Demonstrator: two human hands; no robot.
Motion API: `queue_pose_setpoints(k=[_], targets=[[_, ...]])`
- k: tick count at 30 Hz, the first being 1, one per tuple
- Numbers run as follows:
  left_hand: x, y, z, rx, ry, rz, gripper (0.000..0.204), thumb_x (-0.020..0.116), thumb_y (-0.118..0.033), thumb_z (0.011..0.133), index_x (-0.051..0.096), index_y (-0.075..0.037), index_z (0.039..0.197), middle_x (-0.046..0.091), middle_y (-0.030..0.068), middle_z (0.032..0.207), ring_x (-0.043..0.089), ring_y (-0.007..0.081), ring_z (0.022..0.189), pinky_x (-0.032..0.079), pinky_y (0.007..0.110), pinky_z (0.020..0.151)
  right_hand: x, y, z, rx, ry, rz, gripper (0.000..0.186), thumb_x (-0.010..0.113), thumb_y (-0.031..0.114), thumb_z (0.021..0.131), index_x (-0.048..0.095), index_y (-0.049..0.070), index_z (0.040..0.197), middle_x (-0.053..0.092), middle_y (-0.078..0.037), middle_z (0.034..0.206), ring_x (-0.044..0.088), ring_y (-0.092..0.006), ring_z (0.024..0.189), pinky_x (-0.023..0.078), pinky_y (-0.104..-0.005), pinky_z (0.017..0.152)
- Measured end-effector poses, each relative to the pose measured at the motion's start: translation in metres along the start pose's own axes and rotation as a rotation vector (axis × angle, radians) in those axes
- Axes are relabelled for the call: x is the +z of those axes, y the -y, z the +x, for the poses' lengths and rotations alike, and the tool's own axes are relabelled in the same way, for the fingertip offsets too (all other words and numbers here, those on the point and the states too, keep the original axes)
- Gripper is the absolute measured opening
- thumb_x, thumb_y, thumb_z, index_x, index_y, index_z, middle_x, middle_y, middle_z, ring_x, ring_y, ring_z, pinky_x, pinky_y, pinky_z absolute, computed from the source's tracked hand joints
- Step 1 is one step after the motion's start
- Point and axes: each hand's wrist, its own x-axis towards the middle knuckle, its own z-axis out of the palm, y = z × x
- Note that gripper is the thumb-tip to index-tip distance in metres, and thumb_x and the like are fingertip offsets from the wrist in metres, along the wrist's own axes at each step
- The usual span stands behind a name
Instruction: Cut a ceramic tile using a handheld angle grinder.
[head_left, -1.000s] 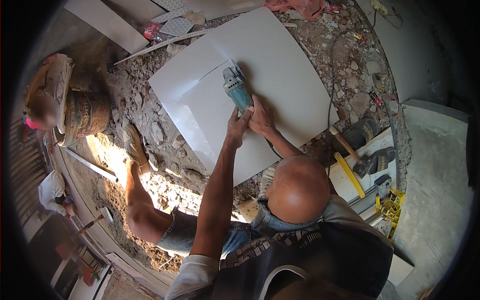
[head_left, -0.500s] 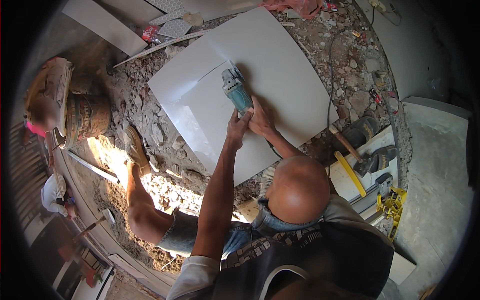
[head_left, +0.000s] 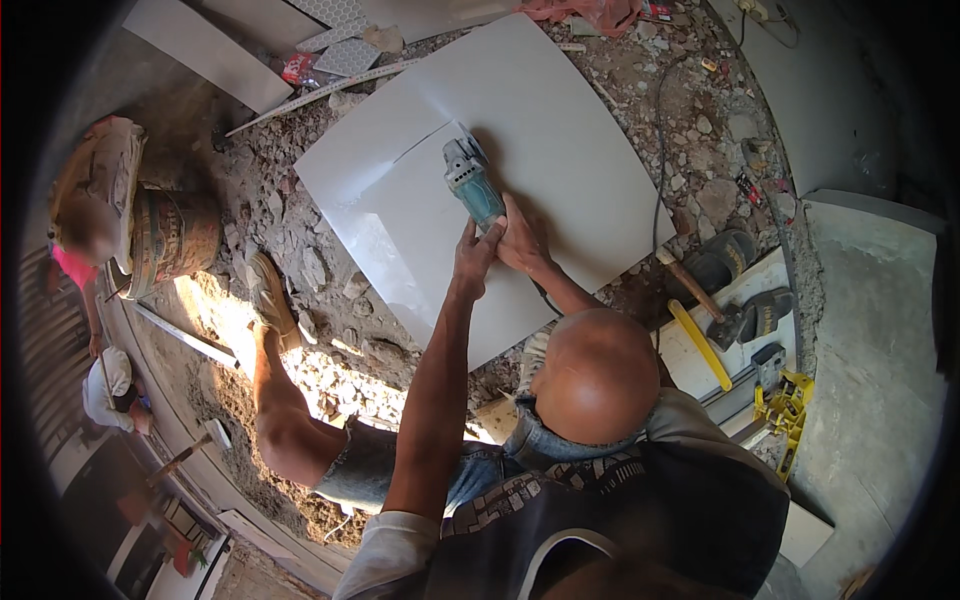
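A teal and grey angle grinder (head_left: 473, 187) rests over a large pale tile (head_left: 400, 240), its head pointing away from me. My left hand (head_left: 474, 260) closes on the rear of its body from the left. Right beside it, my right hand (head_left: 522, 240) wraps the same end from the other side. The disc sits at the right of the tool's head, mostly hidden by the guard. From there a thin dark line runs to the left across the tile, with whitish dust around it.
Broken rubble (head_left: 690, 150) surrounds the tile, crossed by a dark cable (head_left: 662, 130). At right lie a hammer (head_left: 700, 290), a yellow bar (head_left: 700, 345) and yellow clips (head_left: 785, 405). A dirty bucket (head_left: 175, 240) stands at left. Two people are in the left background.
My hands and the grinder stay almost in place. At the far left, the person in pink has shifted, with an arm now reaching down.
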Motion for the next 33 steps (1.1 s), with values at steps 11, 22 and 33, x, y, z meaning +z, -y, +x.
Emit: queue_pose_setpoints(k=[11, 22, 33], targets=[[0.002, 0.004, -0.002, 0.0, -0.016, -0.004, 0.078, 0.068, -0.035, 0.087, 0.029, -0.003, 0.146, 0.057, 0.0167, 0.122, 0.057, 0.0239, 0.11, 0.044, 0.035, 0.095, -0.009, 0.007, -0.008, 0.018, 0.038, 0.062, 0.077, 0.065, 0.028, 0.079, 0.029, 0.005, 0.143, 0.06, -0.023, 0.118, 0.057, -0.0398, 0.109, 0.038, -0.0504, 0.099], [0.007, 0.005, -0.007, -0.03, -0.048, 0.041, 0.083, 0.069, -0.038, 0.086, 0.025, -0.005, 0.148, 0.057, 0.0187, 0.122, 0.057, 0.0249, 0.109, 0.044, 0.035, 0.095, -0.001, -0.005, -0.013, 0.052, 0.046, 0.167, 0.077, 0.064, 0.026, 0.081, 0.026, 0.006, 0.145, 0.055, -0.024, 0.125, 0.053, -0.0422, 0.115, 0.041, -0.0497, 0.099], [0.003, 0.015, -0.004, 0.0, -0.027, 0.011, 0.084, 0.069, -0.038, 0.086, 0.023, -0.005, 0.149, 0.057, 0.0175, 0.121, 0.058, 0.0238, 0.108, 0.045, 0.035, 0.093, -0.004, -0.002, -0.014, 0.054, 0.066, 0.176, 0.076, 0.062, 0.027, 0.083, 0.025, 0.005, 0.145, 0.052, -0.024, 0.128, 0.051, -0.0421, 0.118, 0.041, -0.0497, 0.099]])
